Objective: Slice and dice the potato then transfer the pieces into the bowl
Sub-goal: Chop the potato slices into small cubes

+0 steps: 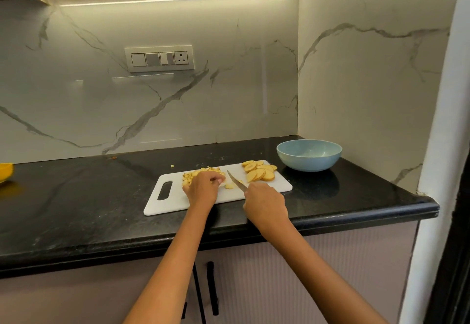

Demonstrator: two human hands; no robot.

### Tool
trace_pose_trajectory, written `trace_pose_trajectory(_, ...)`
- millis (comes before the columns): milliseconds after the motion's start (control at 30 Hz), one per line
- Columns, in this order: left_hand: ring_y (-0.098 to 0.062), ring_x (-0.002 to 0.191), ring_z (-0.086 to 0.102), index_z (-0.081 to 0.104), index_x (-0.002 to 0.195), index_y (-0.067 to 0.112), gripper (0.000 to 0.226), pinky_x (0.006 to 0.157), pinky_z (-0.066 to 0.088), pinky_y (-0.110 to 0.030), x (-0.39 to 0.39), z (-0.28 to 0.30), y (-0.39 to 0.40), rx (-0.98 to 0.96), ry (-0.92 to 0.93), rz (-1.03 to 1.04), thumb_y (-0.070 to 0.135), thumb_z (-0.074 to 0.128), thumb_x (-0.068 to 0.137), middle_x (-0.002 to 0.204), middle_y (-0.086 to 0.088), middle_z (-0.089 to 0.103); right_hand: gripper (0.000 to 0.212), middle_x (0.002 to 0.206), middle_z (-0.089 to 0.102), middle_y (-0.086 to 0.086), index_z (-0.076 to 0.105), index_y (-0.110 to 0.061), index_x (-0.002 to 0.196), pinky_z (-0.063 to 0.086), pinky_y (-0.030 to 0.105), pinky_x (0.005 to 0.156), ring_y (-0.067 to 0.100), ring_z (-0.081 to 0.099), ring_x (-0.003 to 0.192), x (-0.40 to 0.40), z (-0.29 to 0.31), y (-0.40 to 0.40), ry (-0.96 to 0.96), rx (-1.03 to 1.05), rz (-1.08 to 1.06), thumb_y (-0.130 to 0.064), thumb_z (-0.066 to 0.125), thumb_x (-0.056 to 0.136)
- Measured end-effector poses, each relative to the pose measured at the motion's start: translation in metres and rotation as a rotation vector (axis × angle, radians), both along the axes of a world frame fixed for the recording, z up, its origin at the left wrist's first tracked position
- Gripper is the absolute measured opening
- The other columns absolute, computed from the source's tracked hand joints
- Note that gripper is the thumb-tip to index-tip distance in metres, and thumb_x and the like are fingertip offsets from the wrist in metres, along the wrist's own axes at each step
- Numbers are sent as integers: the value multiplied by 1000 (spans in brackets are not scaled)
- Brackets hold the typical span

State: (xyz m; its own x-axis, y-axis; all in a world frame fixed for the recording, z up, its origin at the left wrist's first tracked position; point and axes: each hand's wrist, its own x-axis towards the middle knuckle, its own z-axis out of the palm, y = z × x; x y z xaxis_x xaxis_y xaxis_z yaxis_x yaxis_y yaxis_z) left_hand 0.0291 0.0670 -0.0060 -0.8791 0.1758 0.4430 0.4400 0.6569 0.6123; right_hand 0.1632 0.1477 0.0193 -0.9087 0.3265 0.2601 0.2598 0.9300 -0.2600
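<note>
So I'm at the black bench [76, 196] with the white cutting board [175, 201] in front of me. My right hand [265, 202] is wrapped around the handle of the knife [235, 180], the blade angled up and away to the left over the middle of the board. My left hand [202, 187] sits on the board with fingers curled, pinching at the edge of the diced potato pile [197, 174], which lies toward the board's back left, near the handle slot. A couple of small bits [229, 185] lie between my hands, just by the blade. The potato slices [259, 172] not yet diced are fanned out on the board's back right corner. The light blue bowl [309, 155] sits on the bench just past that corner, near the side wall. Something yellow [5, 172] pokes in at the far left edge; can't tell what it is.
</note>
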Motion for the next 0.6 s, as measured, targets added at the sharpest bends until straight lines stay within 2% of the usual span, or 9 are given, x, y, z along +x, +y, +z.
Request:
trace_pose_trajectory(100, -17, 108, 54, 73, 95, 23, 13, 92, 28, -37, 2, 0, 0, 0, 0, -4, 21, 62, 88, 110, 4, 67, 25, 113, 58, 8, 53, -9, 120, 45, 28, 79, 21, 59, 101, 2, 0, 0, -18, 5, 29, -19, 47, 97)
trace_pose_trajectory(200, -16, 106, 55, 73, 93, 23, 11, 96, 29, -40, 2, 0, 0, -12, -31, -23, 24, 67, 84, 106, 5, 69, 25, 113, 59, 8, 53, -9, 120, 44, 27, 78, 20, 59, 99, 2, 1, -2, -31, 23, 48, -19, 47, 97)
trace_pose_trajectory(600, -16, 109, 52, 74, 95, 24, 13, 97, 30, -42, 0, 3, -2, -23, -59, -24, 26, 69, 83, 108, 6, 68, 25, 111, 60, 9, 53, -9, 120, 46, 29, 81, 20, 60, 97, -1, -1, -3, -16, 44, 42, -17, 46, 98)
